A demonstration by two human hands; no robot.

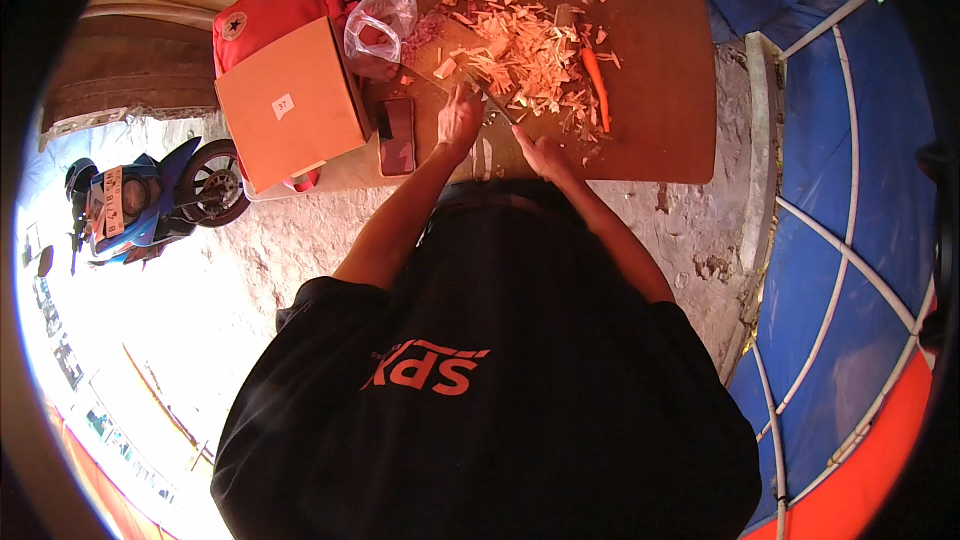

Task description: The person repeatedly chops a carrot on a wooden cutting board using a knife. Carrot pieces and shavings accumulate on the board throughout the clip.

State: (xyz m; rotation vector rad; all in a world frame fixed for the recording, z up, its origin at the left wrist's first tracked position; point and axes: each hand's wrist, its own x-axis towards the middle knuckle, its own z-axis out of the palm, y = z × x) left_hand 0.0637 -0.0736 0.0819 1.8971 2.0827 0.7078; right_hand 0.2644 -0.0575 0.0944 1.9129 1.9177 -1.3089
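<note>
My right hand (541,152) grips the handle of a knife (496,103) at the near edge of the table. The blade slants up and to the left, towards the heap of pale chopped pieces (525,52). My left hand (460,118) is at the far end of the blade, with its fingers bent close to it. Whether those fingers pinch something is too small to tell. A board (427,73) lies partly under the heap, and pinkish shreds (424,34) lie on its far left. To the right of the heap is a long orange carrot (596,86).
Left of my hands, a smartphone (396,136) lies on the table (660,90). Beyond it are a clear plastic bag (382,19), a cardboard box (292,105) with a label and a red bag (277,4). A motorcycle (150,199) stands at left; blue tarpaulin (817,300) hangs at right.
</note>
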